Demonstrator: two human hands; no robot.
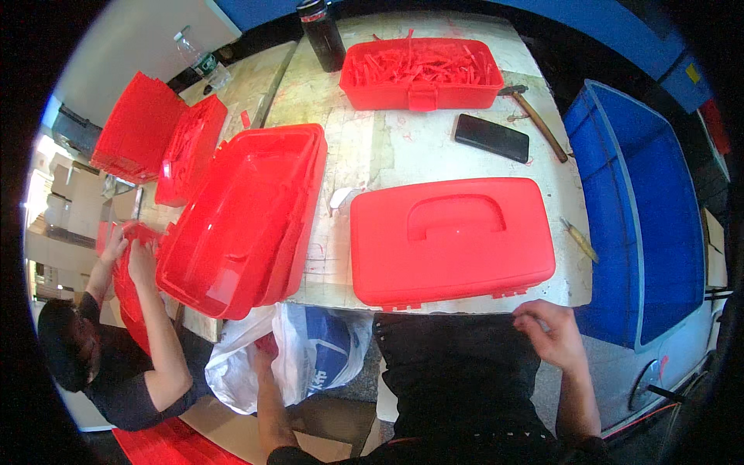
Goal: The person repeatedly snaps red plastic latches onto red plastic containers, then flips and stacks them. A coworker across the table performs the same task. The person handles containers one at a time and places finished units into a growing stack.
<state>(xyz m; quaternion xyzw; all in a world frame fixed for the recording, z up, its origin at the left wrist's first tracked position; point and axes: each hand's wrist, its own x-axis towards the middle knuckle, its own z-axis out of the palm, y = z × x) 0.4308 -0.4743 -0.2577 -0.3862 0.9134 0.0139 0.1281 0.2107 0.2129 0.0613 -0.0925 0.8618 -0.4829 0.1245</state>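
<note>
Black clothing [461,372] was nearest; right hand [552,333] had fingers apart; left hand [263,363] had unclear grip; empty red box [221,225] stood unlidded.

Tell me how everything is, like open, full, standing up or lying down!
White bag: open, left hand at its mouth
Red lid: lying flat, top up
Near red trays: stacked, top one open
Far red tray: open, full of red strips
Phone: lying flat, unlit
Hammer: lying down
Black bottle: standing, cap on
Clear bottle: cap on
Blue bin: open
</note>
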